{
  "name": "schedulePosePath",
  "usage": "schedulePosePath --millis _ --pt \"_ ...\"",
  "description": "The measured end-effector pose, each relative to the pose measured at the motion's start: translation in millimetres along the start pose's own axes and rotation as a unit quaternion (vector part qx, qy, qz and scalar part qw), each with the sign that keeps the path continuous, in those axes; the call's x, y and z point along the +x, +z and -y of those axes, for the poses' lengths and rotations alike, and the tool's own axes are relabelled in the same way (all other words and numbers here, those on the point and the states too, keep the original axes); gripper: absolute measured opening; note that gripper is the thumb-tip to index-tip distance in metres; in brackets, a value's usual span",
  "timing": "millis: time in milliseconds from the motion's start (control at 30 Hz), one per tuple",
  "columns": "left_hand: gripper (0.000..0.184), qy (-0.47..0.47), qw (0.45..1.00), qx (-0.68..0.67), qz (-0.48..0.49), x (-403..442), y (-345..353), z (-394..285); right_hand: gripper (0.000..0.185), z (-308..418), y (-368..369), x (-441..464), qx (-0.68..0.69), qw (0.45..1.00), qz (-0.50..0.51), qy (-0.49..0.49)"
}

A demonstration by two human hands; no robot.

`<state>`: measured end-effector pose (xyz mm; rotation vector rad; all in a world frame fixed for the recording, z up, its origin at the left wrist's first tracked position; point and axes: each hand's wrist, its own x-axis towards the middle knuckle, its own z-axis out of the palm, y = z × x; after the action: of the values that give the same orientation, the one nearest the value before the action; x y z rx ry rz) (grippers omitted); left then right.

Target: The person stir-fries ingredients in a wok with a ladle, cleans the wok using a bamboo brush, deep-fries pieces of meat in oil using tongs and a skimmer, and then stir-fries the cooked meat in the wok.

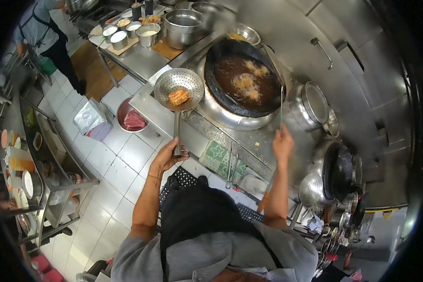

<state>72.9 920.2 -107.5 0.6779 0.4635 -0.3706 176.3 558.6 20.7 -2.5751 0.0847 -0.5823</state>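
Observation:
My left hand (165, 156) is closed around the handle of a perforated metal skimmer (162, 89). A browned, fried piece of food (178, 97) lies in the skimmer's bowl, to the left of the wok. In my right hand (282, 142) is a long thin utensil (282, 105), held upright along the wok's right side; its exact kind is unclear. The black wok (225, 105) holds dark bubbling oil (225, 70), with several pale frothing pieces (246, 83) frying in it.
A steel side table (145, 61) carries a large pot (183, 30) and several small containers. Below stands a bowl with raw meat (135, 120). Stacked pans (315, 103) and a second wok (338, 171) are at right. Another person (44, 35) stands at upper left.

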Motion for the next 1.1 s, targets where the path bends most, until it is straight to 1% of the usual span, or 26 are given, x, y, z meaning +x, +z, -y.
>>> schedulePosePath --millis 33,67,100,133,167,233,300,333,400,467,533,567,600,667,700,733,767,800,867,900,933,967,1000,1033,1067,1100 --pt "0.033 0.001 1.0 0.0 -0.007 -1.5 -1.2 4.0 0.035 -3.2 5.6 2.8 -0.012 1.0 0.007 -0.001" --pt "0.039 0.005 1.0 0.009 0.007 -3.4 -5.4 8.1 0.035 -10.9 14.6 4.1 -0.006 1.0 0.014 -0.002" --pt "0.046 0.01 1.0 0.018 0.018 -5.6 -9.6 12.7 0.036 -20.7 27.4 5.4 -0.006 0.999 0.009 -0.032" --pt "0.048 0.021 1.0 0.012 0.001 -5.9 -11.2 14.5 0.038 -23.2 36.6 6.2 -0.002 0.998 0.005 -0.064" --pt "0.048 0.03 0.999 0.011 -0.015 -5.7 -10.7 15.8 0.038 -24.4 41.6 5.2 0.012 0.997 0.016 -0.069" --pt "0.043 0.088 0.995 0.006 -0.038 -5.7 5.7 16.2 0.041 -16.2 38.8 -1.0 0.048 0.993 0.093 -0.047" --pt "0.032 0.104 0.989 0.025 -0.106 -4.1 30.1 17.0 0.042 -14.4 33.4 -8.5 0.068 0.989 0.114 -0.062" --pt "0.03 0.1 0.988 0.036 -0.109 0.5 36.0 21.1 0.044 -14.9 29.2 -11.1 0.072 0.988 0.119 -0.066" --pt "0.024 0.09 0.987 0.038 -0.127 8.8 47.4 29.3 0.045 -24.4 17.5 -6.8 0.067 0.985 0.097 -0.122" --pt "0.018 0.066 0.987 0.008 -0.144 21.4 57.3 33.5 0.043 -48.1 18.8 2.1 0.15 0.98 0.049 -0.124" --pt "0.015 0.042 0.986 -0.053 -0.154 41.5 57.2 37.4 0.04 -56.5 4.3 12.3 0.167 0.978 0.05 -0.112" --pt "0.013 0.035 0.982 -0.09 -0.16 48.9 56.6 39.7 0.039 -69.4 2.4 18.3 0.193 0.974 0.074 -0.09" --pt "0.012 0.031 0.983 -0.104 -0.149 50.6 57.7 39.2 0.039 -80.3 -0.9 22.6 0.216 0.969 0.096 -0.069" --pt "0.011 0.035 0.986 -0.125 -0.108 57.5 57.9 41.1 0.037 -81.9 -13.1 25.0 0.253 0.961 0.095 -0.056" --pt "0.011 0.044 0.987 -0.13 -0.085 63.3 52.9 42.8 0.037 -85.4 -17.6 27.3 0.257 0.96 0.089 -0.069" --pt "0.013 0.06 0.99 -0.112 -0.064 66.4 52.8 43.0 0.036 -87.5 -19.4 28.1 0.266 0.956 0.088 -0.083" --pt "0.015 0.079 0.991 -0.095 -0.051 70.6 51.1 45.8 0.036 -85.6 -23.3 28.3 0.243 0.962 0.092 -0.089" --pt "0.021 0.127 0.985 -0.11 -0.03 87.5 41.4 56.3 0.036 -100.1 -15.2 32.2 0.254 0.957 0.098 -0.1" --pt "0.02 0.134 0.979 -0.068 -0.141 78.1 54.4 54.5 0.035 -100.0 -17.5 31.9 0.24 0.956 0.111 -0.127" --pt "0.015 0.141 0.986 -0.023 -0.088 85.6 43.4 53.9 0.036 -100.0 -13.1 33.6 0.261 0.951 0.118 -0.113" --pt "0.013 0.209 0.975 0.033 -0.075 97.0 34.6 59.8 0.035 -95.4 -12.6 33.3 0.199 0.968 0.116 -0.098" --pt "0.012 0.268 0.957 0.095 -0.059 101.2 25.2 66.5 0.035 -93.1 -5.5 32.9 0.21 0.962 0.13 -0.112" --pt "0.012 0.278 0.954 0.09 -0.072 78.8 28.2 68.1 0.034 -90.6 -0.2 31.4 0.211 0.963 0.097 -0.137" --pt "0.011 0.239 0.963 0.044 -0.116 42.5 47.6 67.4 0.033 -87.3 3.7 28.5 0.211 0.962 0.064 -0.159" --pt "0.011 0.199 0.967 -0.005 -0.159 11.5 59.8 68.9 0.032 -80.3 4.1 25.0 0.162 0.973 0.087 -0.141" --pt "0.011 0.206 0.963 -0.015 -0.174 -8.3 59.1 77.2 0.032 -56.8 -6.8 12.2 0.168 0.969 0.103 -0.152"
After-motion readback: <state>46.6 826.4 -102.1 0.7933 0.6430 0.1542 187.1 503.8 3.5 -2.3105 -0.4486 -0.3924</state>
